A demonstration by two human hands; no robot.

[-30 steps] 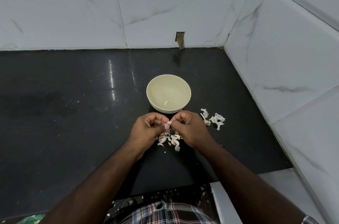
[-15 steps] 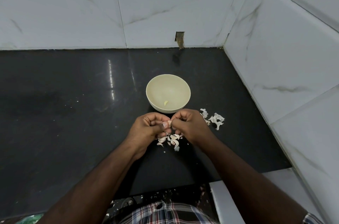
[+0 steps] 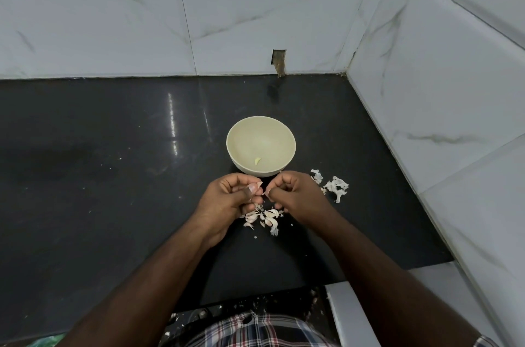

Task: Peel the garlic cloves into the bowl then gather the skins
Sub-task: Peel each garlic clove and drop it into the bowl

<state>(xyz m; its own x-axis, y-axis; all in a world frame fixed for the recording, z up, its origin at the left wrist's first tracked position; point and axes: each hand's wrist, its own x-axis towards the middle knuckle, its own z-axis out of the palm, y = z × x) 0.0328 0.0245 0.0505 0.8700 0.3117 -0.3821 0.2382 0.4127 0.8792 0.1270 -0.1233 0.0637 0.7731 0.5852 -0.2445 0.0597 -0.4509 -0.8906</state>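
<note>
Since half a second ago the two hands have drawn slightly apart, opening a small gap between the thumbs where before they met over the clove.

Furthest left of the things in play, the left hand hovers just above the black worktop, its fingers curled and its thumb and forefinger pinching a garlic clove whose pale tip shows above the thumbnail. Below and between the hands, a cluster of loose cloves and skins lies on the worktop. Just beyond the hands stands the cream bowl, upright, with one peeled clove resting inside near its front wall. The right hand sits close beside the left, its fingers curled inward and the tips nipping what looks like a thin strip of skin; that piece is too small to tell for sure. Right of this hand, a small heap of peeled skins lies on the worktop near the tiled side wall.
</note>
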